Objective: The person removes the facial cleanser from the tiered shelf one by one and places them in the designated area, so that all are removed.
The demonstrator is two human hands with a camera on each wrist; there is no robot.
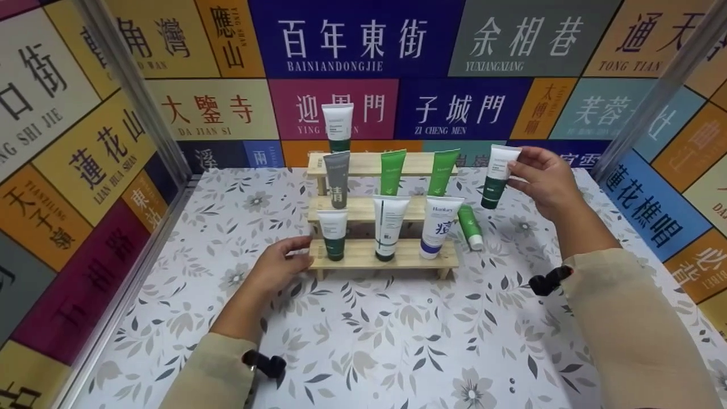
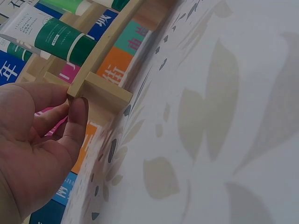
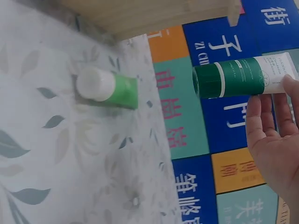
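My right hand holds a white and dark-green squeeze tube by its upper, white end, cap down, in the air right of a three-tier wooden display rack. In the right wrist view that tube lies between thumb and fingers. At the rack's lower left end, my left hand pinches the corner of the bottom tier, thumb and fingertips on the wood in the left wrist view. A green tube with a white cap lies on the table beside the rack's right side.
Upright on the rack stand a white-green tube on top, a grey tube and two green tubes midway, and three white tubes on the bottom tier. A floral cloth covers the table. Lettered panels surround it.
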